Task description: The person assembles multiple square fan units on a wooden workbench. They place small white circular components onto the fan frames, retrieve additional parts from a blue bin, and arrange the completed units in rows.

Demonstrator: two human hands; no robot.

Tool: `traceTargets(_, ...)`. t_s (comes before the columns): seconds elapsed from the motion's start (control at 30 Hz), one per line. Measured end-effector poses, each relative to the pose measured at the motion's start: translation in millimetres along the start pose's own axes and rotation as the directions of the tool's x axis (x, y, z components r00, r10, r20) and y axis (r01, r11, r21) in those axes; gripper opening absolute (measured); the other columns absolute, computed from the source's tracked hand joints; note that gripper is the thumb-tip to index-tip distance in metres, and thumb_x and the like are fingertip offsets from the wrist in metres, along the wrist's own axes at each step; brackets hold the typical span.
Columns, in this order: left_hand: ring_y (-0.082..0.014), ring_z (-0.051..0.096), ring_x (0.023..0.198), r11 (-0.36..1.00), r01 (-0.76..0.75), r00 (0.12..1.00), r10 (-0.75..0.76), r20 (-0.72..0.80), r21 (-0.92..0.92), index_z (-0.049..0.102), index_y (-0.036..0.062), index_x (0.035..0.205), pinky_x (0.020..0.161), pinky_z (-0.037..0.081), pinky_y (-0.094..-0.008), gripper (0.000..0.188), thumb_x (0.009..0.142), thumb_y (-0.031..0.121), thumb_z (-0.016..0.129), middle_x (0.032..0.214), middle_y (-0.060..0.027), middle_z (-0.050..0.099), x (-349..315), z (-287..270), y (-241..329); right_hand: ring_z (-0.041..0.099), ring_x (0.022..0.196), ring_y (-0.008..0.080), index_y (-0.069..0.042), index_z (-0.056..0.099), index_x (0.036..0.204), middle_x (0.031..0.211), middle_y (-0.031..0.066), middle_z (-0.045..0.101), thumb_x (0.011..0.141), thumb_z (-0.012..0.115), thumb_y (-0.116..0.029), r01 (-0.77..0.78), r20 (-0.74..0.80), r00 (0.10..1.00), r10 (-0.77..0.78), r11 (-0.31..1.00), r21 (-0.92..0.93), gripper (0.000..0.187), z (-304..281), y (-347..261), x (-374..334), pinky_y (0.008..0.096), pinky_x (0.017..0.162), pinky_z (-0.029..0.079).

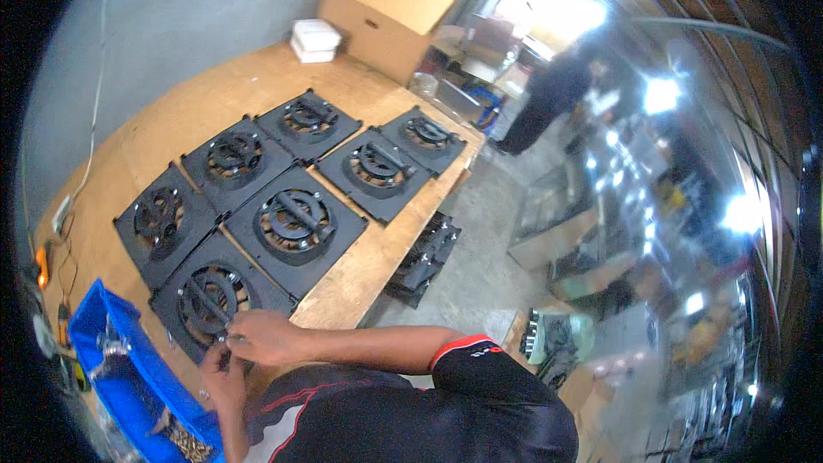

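Note:
My right hand (264,336) reaches over the near edge of the closest black square panel (176,313), its fingers pinched together. Right beside it, my left hand (225,384) is also closed, thumb and fingers meeting close to the right fingertips. Whatever small thing lies between the fingers is too small to make out. The panel carries a round slotted ring (212,296) with a bar across it. A blue divided bin (111,360) stands to the left of my left hand, with small brass-coloured screw-like pieces (187,444) in its near compartment.
Several similar black panels (296,219) lie in rows across the wooden table (343,287). A cardboard box (377,21) and a white box (315,40) stand at the far end. Orange-handled tools (41,267) lie at the left. A person (549,99) stands beyond the table.

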State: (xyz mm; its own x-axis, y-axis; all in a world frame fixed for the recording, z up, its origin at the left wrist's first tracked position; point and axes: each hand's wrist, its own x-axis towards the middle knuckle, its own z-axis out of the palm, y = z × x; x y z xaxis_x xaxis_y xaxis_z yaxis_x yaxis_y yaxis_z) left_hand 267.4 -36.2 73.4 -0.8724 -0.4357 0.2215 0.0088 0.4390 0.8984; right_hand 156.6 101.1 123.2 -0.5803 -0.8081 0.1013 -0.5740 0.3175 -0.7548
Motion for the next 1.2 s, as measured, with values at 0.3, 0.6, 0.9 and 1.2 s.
traceTargets(0.3, -0.0162, 0.065, 0.09, 0.903, 0.221, 0.975, -0.212, 0.064, -0.368, 0.065, -0.0016, 0.118, 0.079, 0.052, -0.0321, 0.03, 0.089, -0.002, 0.061, 0.102, -0.0122, 0.069, 0, 10, 8, 0.061, 0.089, 0.0421, -0.001, 0.064, 0.089, 0.091, 0.0209, 0.06, 0.088, 0.054, -0.027, -0.008, 0.06, 0.998, 0.013, 0.997, -0.083, 0.028, -11, -9, -10, 0.053, 0.076, 0.048)
traceTargets(0.6, -0.0394, 0.065, 0.098, 0.936, -0.118, 0.991, 0.092, 0.093, 0.331, 0.061, -0.0051, 0.124, 0.086, 0.051, -0.0421, 0.04, 0.085, 0.002, 0.06, 0.109, -0.0256, 0.066, 26, -5, 26, 0.064, 0.093, 0.0397, -0.003, 0.067, 0.095, 0.096, 0.0197, 0.063, 0.091, 0.054, -0.028, -0.026, -0.054, 0.998, 0.017, 0.986, -0.167, 0.029, -3, -1, -4, 0.0534, 0.076, 0.051)
traceTargets(0.9, -0.0274, 0.066, 0.082, 0.978, -0.046, 0.99, 0.017, 0.142, 0.202, 0.064, -0.0052, 0.104, 0.075, 0.052, -0.0367, 0.023, 0.082, 0.003, 0.066, 0.095, -0.0171, 0.069, 52, 19, 0, 0.064, 0.091, 0.0388, -0.003, 0.066, 0.092, 0.095, 0.0189, 0.062, 0.087, 0.059, -0.028, -0.077, -0.099, 0.994, 0.055, 0.969, -0.234, 0.027, -9, 23, 2, 0.0505, 0.074, 0.051)
traceTargets(1.2, -0.0103, 0.053, 0.072, 0.991, 0.058, 0.963, -0.023, 0.268, -0.124, 0.057, 0.0046, 0.082, 0.067, 0.046, -0.0279, 0.021, 0.076, 0.008, 0.076, 0.079, -0.0008, 0.059, 51, -5, 3, 0.064, 0.085, 0.0423, -0.002, 0.069, 0.081, 0.085, 0.0215, 0.066, 0.087, 0.054, -0.028, 0.162, -0.056, 0.985, -0.165, 0.985, -0.063, 0.03, -22, 21, -11, 0.0535, 0.072, 0.051)
